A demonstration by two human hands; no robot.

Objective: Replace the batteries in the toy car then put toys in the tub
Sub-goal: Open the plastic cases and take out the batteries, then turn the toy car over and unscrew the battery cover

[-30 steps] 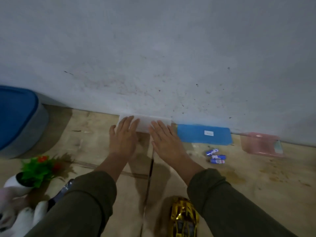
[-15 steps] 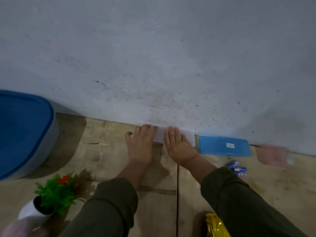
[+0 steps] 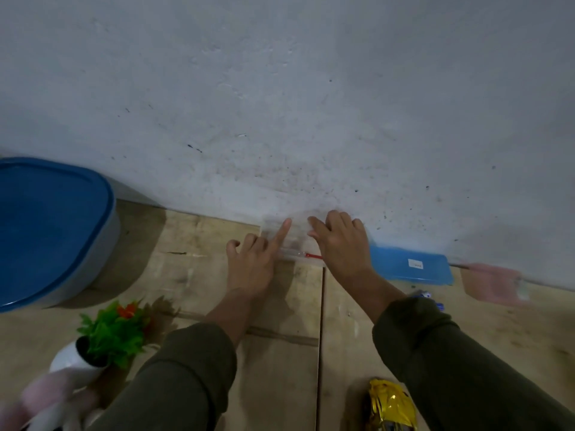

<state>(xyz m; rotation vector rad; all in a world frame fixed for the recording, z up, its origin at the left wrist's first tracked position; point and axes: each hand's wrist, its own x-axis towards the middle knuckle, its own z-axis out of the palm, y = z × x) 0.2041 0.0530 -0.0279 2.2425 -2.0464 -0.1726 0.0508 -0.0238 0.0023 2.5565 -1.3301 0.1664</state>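
A small clear box (image 3: 273, 236) stands on the floor against the wall. Its translucent lid is tilted up, held by my right hand (image 3: 342, 247) at its right side. My left hand (image 3: 252, 262) touches the box with a straight index finger, the other fingers curled. Inside lies a red-handled screwdriver (image 3: 312, 256). The gold toy car (image 3: 389, 405) is at the bottom edge, by my right sleeve. Blue batteries (image 3: 424, 295) peek out beside my right forearm. The grey tub with a blue lid (image 3: 46, 228) stands at the left.
A flat blue box (image 3: 407, 264) and a pink container (image 3: 491, 284) lie along the wall at the right. A potted plastic plant (image 3: 115, 331) and a pink-white plush toy (image 3: 53, 402) are at the lower left. The grey wall closes off the far side.
Both hands lay flat on the closed box before. Now the lid is lifted, the screwdriver shows, and my left hand points with one finger. The view has shifted right.
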